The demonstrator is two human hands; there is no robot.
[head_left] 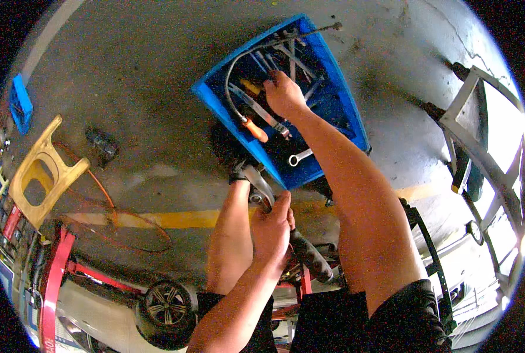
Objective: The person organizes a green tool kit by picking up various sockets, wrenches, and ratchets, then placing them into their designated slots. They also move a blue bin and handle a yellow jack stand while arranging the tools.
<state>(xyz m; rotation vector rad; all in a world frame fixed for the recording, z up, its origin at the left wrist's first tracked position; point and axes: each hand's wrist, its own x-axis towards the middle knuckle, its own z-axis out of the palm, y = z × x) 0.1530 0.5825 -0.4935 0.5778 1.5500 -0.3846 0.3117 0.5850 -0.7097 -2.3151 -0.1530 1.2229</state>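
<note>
A blue plastic bin (332, 53) full of hand tools stands on the floor in front of me. My right hand (285, 96) reaches into it, fingers curled among the tools; whatever they pinch is hidden. Close by in the bin are several wrenches (292, 62), a flexible rod with an orange handle (255, 130), a yellow-handled tool (250, 87) and a ring-ended wrench (298, 157). Below the bin's near corner, my left hand (272, 232) is closed round a hand tool (312, 257) with a curved grey metal head and a dark grip. Its exact kind is unclear.
A yellowish stool (22, 187) and an orange hose (103, 189) lie to the left, near a dark object (102, 144). Metal frames (477, 132) stand at right. Behind me are a red lift post (55, 288) and a car wheel (167, 312).
</note>
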